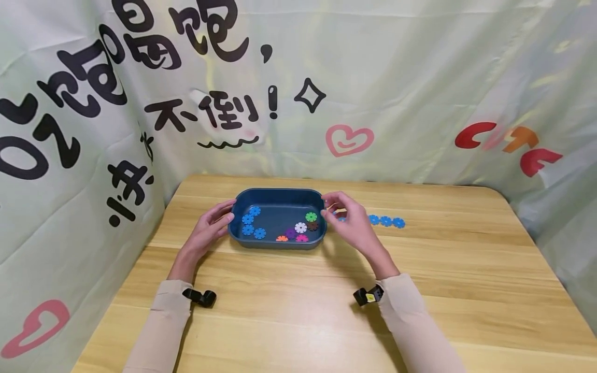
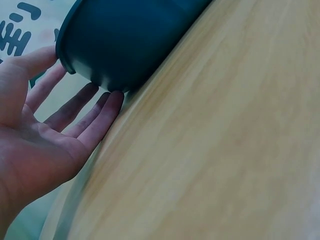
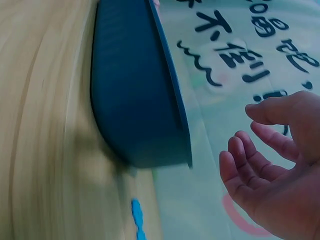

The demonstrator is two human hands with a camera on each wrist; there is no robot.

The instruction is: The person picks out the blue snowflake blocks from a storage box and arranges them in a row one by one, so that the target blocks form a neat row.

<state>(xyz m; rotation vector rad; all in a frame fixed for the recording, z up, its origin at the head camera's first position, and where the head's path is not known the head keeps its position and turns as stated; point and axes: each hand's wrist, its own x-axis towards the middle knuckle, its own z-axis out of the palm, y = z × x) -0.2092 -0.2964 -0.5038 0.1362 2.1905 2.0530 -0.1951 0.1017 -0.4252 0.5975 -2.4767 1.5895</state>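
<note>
A dark blue oval-ended tray [image 1: 278,204] sits on the table. At its left end are blue notched discs [image 1: 247,219]; towards its right are a green disc [image 1: 311,217], a white disc [image 1: 300,227], a brown one, a purple one, a pink one and an orange one. My left hand [image 1: 210,226] touches the tray's left end with fairly straight fingers, the thumb near the rim in the left wrist view. Beside the right end, my right hand [image 1: 351,223] has loosely bent fingers; the right wrist view shows it [image 3: 272,170] apart from the tray, holding nothing.
A row of blue discs [image 1: 385,221] lies on the wooden table [image 1: 298,311] right of the tray, partly hidden behind my right hand. Printed cloth [image 1: 410,93] hangs behind the table and along its left side.
</note>
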